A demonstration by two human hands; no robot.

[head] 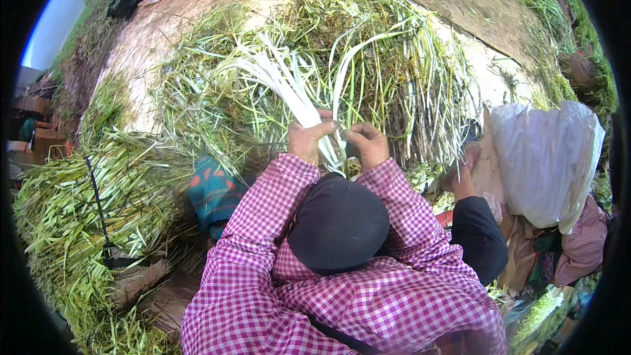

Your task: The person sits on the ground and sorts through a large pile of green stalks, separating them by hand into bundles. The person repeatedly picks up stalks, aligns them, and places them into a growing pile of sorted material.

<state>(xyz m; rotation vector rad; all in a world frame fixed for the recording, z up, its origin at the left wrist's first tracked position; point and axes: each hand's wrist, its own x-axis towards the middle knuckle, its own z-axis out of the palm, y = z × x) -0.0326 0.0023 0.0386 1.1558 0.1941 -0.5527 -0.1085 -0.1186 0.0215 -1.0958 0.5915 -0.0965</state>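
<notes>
My left hand [308, 140] is closed round a bunch of pale, peeled plant stalks [291, 91], whose loose ends fan out up and to the left. Close beside it on the right, my right hand [366, 143] pinches a green stalk [340, 93] between thumb and fingers; its long leaf arches up to the right. Both hands are in checked sleeves. Beyond them spreads a broad heap of green and yellowed stalks [394, 74], with roots or stem ends towards its lower right. Some fingertips are hidden behind the stalks.
A tied bundle of green stalks [98, 207] lies at the left by a teal patterned cloth [214, 192]. On the right are a bare foot [466, 158], a dark trouser leg and a whitish plastic sack [547, 162]. Brown sheeting [458, 5] lies beyond the heap.
</notes>
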